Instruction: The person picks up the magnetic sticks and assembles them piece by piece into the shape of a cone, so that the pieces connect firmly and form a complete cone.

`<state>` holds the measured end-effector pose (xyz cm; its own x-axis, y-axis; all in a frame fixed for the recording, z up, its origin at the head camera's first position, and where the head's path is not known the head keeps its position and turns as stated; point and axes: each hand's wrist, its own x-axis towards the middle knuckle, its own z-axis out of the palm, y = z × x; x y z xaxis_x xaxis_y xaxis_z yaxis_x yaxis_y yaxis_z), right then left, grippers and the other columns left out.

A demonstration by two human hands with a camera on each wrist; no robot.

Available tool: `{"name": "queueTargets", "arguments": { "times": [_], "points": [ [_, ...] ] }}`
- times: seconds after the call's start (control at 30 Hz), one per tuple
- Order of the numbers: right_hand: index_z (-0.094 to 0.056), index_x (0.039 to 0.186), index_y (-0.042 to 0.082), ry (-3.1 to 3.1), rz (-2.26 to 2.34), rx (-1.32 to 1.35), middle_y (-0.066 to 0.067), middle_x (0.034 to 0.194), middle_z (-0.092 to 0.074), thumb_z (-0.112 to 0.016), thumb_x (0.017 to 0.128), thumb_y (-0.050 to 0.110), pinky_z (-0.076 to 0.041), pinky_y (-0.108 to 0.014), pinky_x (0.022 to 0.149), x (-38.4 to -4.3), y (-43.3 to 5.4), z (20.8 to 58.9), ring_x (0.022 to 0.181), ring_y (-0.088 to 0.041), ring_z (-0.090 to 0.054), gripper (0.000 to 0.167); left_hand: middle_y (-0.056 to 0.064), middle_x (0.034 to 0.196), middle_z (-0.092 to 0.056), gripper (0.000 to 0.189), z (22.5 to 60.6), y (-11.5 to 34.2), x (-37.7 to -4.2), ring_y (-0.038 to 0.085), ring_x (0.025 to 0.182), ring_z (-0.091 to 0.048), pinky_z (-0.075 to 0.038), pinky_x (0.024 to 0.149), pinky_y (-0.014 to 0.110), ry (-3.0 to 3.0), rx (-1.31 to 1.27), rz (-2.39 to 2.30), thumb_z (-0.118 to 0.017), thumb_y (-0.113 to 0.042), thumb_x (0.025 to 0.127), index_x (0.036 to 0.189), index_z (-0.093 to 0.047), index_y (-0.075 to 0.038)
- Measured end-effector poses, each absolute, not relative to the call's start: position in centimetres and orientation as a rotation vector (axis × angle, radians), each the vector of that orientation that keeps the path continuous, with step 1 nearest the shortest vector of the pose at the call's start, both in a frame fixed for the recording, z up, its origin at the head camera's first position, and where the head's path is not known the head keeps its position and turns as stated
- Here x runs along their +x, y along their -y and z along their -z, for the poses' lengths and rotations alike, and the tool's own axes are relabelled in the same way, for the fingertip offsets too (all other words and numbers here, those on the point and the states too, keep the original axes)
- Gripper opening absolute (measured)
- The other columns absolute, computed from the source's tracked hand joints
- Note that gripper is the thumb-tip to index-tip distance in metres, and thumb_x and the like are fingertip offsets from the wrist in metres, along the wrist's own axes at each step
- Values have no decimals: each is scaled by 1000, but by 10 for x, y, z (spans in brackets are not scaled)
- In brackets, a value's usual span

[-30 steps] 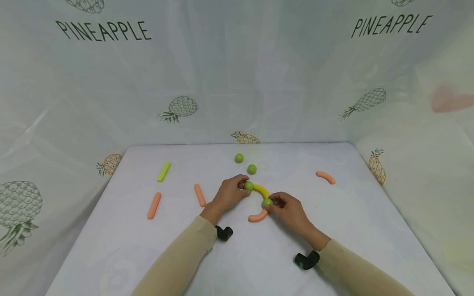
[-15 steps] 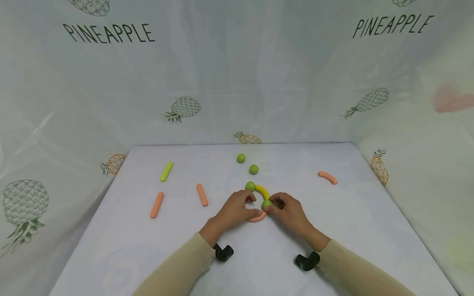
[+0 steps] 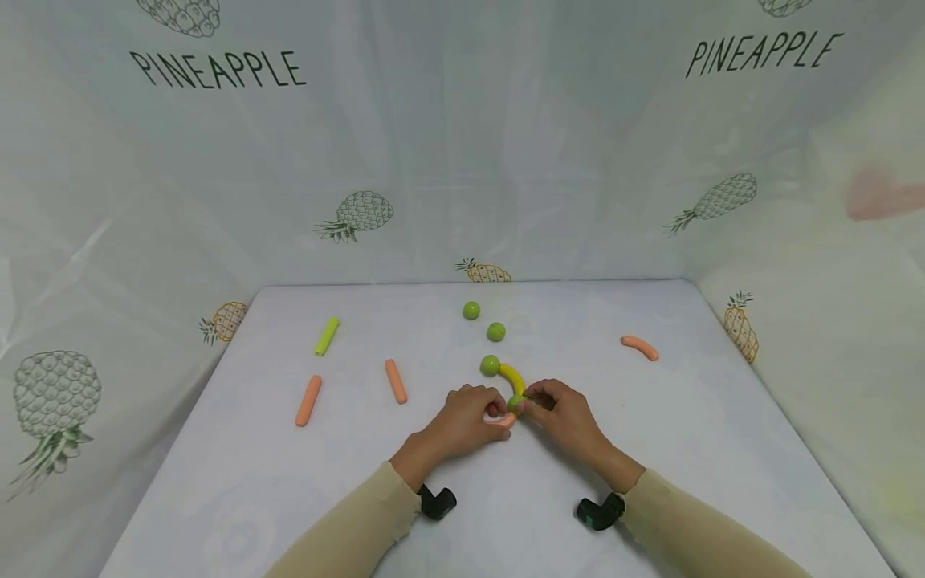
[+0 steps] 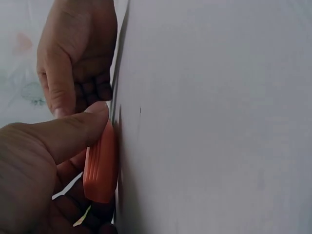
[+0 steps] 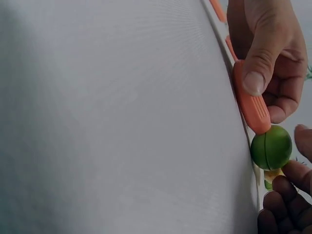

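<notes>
In the head view, my left hand [image 3: 466, 421] pinches a curved orange stick [image 5: 254, 109] between thumb and fingers, low over the table. Ridges mark the stick's end in the left wrist view. Against its far end sits a green ball [image 5: 271, 147] with a groove round it. My right hand [image 3: 560, 409] has thumb and curled fingers at this ball. From the ball a curved yellow stick [image 3: 512, 377] leads back to another green ball [image 3: 490, 365]. My left hand covers much of the orange stick in the head view.
Farther back lie two green balls [image 3: 496, 331]. On the left are two straight orange sticks [image 3: 308, 400] and a lime-green stick [image 3: 327, 335]. Another curved orange stick [image 3: 640, 348] lies on the right of the white table [image 3: 708, 449]. Pineapple-print sheeting [image 3: 564, 160] hangs round it.
My left hand has left the upper green ball and come nearer, taking hold of the curved orange stick. The ball at my right hand has shifted slightly left and nearer.
</notes>
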<state>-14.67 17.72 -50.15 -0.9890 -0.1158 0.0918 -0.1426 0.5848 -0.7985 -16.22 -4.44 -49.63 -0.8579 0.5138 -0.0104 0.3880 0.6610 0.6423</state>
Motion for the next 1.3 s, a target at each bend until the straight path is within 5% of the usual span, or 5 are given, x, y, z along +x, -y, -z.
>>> {"name": "queueTargets", "arguments": {
  "times": [0.2,0.5,0.87,1.3],
  "points": [
    [-76,103,13,2764,-1419,234,0,98,-72,-74,101,28,-50,-27,77,-145,-179,501,86,-13,-59,15,-17,98,-65,19,496,56,-162,8,99,-55,-42,97,44,-2706,807,-889,-80,-35,94,110,-74,-27],
    [-76,105,11,2793,-1465,113,-2,91,-66,-66,106,36,-43,-28,71,-146,-185,494,83,-17,-53,26,-13,107,-69,15,483,76,-162,16,109,-58,-43,101,53,-2764,793,-757,-77,-26,94,109,-76,-27],
    [-76,105,10,2767,-1485,83,-2,90,-66,-67,106,34,-44,-27,71,-149,-186,495,83,-17,-54,26,-10,103,-64,54,487,49,-167,11,93,-55,-42,87,42,-2806,666,-833,-87,-58,81,113,-65,-20],
    [-76,108,11,2740,-1429,67,-3,94,-68,-67,106,34,-47,-29,75,-154,-196,499,85,-18,-57,25,-12,94,-61,33,487,51,-167,12,92,-54,-40,89,42,-2855,642,-804,-88,-42,86,103,-67,-23]
  ]
}}
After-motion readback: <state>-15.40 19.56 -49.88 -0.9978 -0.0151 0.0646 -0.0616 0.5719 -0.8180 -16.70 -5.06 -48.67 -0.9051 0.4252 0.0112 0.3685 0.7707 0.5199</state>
